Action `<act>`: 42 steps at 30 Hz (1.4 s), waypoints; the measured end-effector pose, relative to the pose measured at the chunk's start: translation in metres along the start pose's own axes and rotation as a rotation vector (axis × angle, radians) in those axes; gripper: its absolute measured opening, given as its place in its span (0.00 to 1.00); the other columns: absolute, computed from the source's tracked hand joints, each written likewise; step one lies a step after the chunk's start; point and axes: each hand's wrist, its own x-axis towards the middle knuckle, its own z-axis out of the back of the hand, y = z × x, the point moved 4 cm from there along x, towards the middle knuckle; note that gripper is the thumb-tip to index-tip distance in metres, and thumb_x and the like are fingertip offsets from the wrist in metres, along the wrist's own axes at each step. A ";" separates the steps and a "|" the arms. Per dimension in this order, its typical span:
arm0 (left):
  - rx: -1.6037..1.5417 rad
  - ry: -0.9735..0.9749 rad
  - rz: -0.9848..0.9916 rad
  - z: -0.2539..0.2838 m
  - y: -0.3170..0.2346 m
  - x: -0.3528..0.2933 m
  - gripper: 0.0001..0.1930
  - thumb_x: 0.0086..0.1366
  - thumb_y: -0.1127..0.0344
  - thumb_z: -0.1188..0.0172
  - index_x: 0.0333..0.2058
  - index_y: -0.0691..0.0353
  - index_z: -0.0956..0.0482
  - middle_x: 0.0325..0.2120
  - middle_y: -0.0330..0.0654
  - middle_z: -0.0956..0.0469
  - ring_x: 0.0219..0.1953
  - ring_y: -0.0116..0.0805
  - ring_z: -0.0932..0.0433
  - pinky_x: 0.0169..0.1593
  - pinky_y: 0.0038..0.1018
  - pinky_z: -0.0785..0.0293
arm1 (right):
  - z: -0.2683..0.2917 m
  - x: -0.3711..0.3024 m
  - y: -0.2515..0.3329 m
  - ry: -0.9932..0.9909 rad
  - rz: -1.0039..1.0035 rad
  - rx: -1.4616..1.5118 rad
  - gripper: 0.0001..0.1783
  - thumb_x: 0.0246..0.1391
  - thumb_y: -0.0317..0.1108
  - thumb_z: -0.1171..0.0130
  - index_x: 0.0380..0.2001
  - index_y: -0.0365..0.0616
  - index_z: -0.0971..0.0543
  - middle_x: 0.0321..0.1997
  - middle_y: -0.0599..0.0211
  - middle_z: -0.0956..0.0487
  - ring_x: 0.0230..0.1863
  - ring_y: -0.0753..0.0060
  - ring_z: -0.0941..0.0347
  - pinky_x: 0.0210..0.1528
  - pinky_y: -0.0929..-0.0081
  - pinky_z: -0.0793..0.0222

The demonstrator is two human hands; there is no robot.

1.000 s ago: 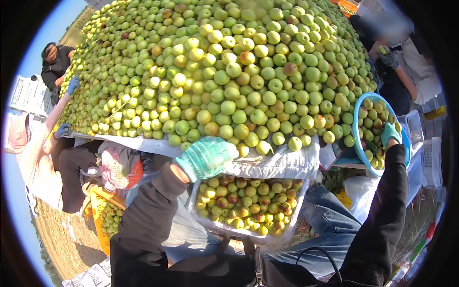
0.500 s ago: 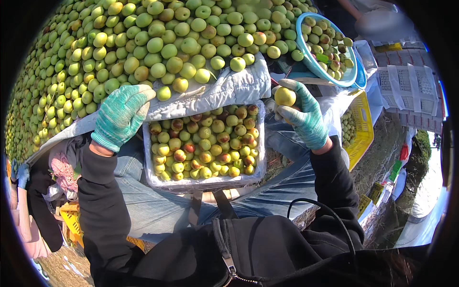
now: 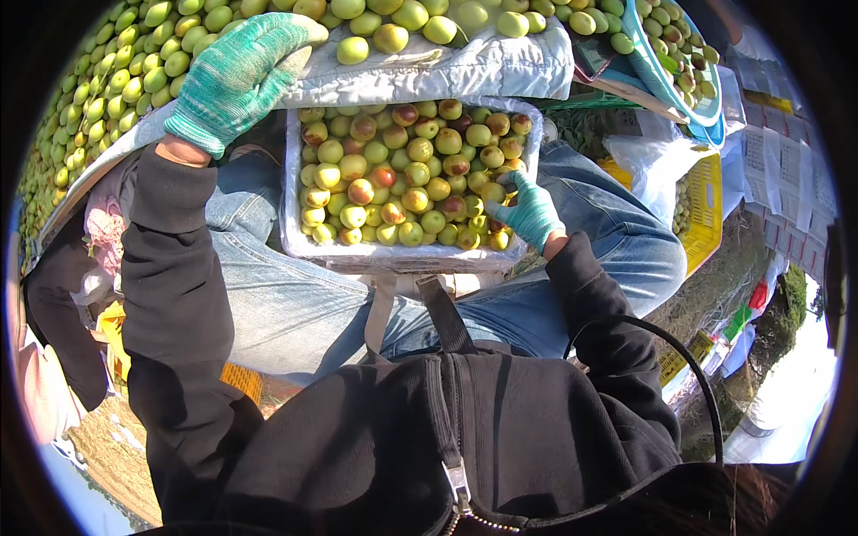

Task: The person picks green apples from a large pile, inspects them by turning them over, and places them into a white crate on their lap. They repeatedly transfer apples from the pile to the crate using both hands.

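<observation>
My left hand (image 3: 246,82), in a green and cream knit glove, hovers over the edge of a big heap of green jujubes (image 3: 136,89). Its fingers are pressed together and curled toward the thumb; whatever they may hold is hidden. In front of me a white plastic-lined box (image 3: 293,201) is filled with green and reddish-brown jujubes (image 3: 393,179). My right hand (image 3: 534,213), gloved alike, reaches into the box's right side. Its thumb and fingertips close around a jujube (image 3: 493,192) among the others.
A padded grey cloth (image 3: 429,76) edges the heap behind the box. At upper right stands a blue basin (image 3: 648,67) of jujubes. A yellow crate (image 3: 706,214) sits beyond my right knee, near a clear plastic bag (image 3: 648,165). Pink patterned fabric (image 3: 105,232) lies at left.
My right hand has brought a jujube from above the box's right side down into the box. My left hand stays at the heap's edge. The view has shifted, so the box appears higher.
</observation>
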 end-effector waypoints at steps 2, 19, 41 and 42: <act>-0.045 0.013 0.005 -0.001 0.004 0.000 0.13 0.62 0.73 0.42 0.46 0.63 0.23 0.42 0.44 0.22 0.46 0.40 0.22 0.50 0.30 0.27 | -0.007 -0.004 -0.004 0.055 -0.113 -0.064 0.28 0.42 0.45 0.31 0.45 0.42 0.26 0.36 0.57 0.20 0.34 0.57 0.22 0.40 0.67 0.26; 0.023 0.065 0.078 -0.003 -0.030 0.011 0.11 0.55 0.69 0.39 0.38 0.63 0.20 0.35 0.48 0.21 0.38 0.48 0.23 0.43 0.36 0.26 | -0.034 -0.036 0.030 0.231 0.099 -0.427 0.24 0.45 0.52 0.37 0.42 0.48 0.21 0.40 0.61 0.24 0.47 0.58 0.27 0.47 0.64 0.30; -0.162 0.218 0.055 -0.019 0.002 -0.024 0.13 0.65 0.72 0.47 0.48 0.62 0.24 0.45 0.43 0.23 0.50 0.38 0.25 0.54 0.28 0.30 | 0.033 -0.043 -0.019 -0.050 0.050 0.371 0.26 0.43 0.23 0.31 0.49 0.40 0.26 0.43 0.69 0.23 0.44 0.78 0.28 0.48 0.80 0.29; -0.169 0.222 0.068 -0.024 0.000 -0.024 0.13 0.65 0.72 0.47 0.48 0.63 0.24 0.45 0.43 0.23 0.49 0.38 0.25 0.54 0.28 0.30 | 0.031 -0.043 -0.021 -0.029 0.016 0.388 0.26 0.43 0.23 0.31 0.48 0.40 0.26 0.43 0.69 0.22 0.44 0.78 0.27 0.48 0.80 0.29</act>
